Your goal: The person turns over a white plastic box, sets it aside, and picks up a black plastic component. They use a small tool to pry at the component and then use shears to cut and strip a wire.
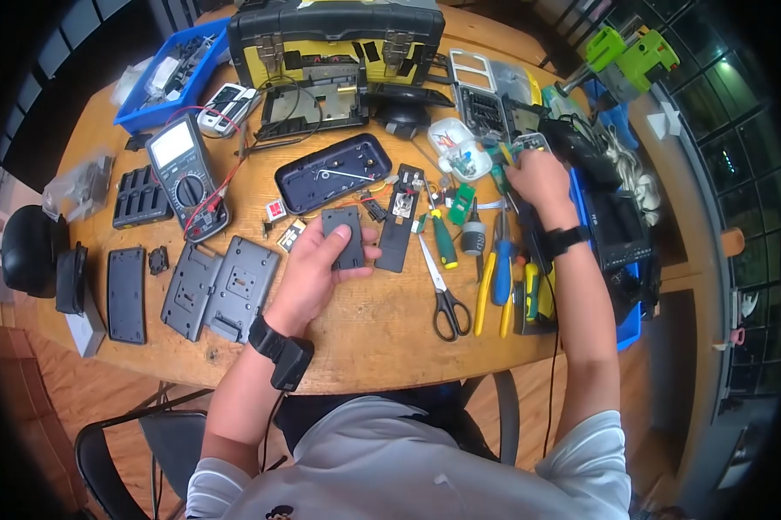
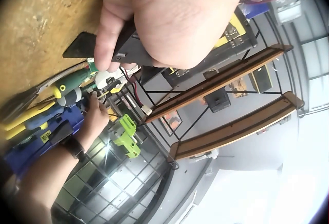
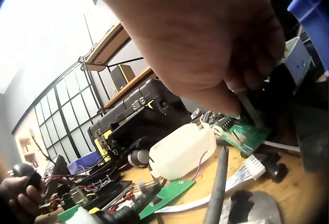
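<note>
Your left hand (image 1: 308,282) grips the dark plastic cover (image 1: 348,241) over the table (image 1: 364,325); your right hand (image 1: 542,182) bends in beside the green circuit board (image 3: 249,139), and whether it pinches anything, I cannot tell. Likely best: steady the cover by its edges; work fingertips in gently; lift straight, clear of the white cable (image 3: 234,181).

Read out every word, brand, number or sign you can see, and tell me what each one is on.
No text is clear enough to quote.
Multimeter: markings around its dial, too small to read.
Red and white label on the table: too blurred.
Yellow label by the blue tray: dark marks, too blurred.
</note>
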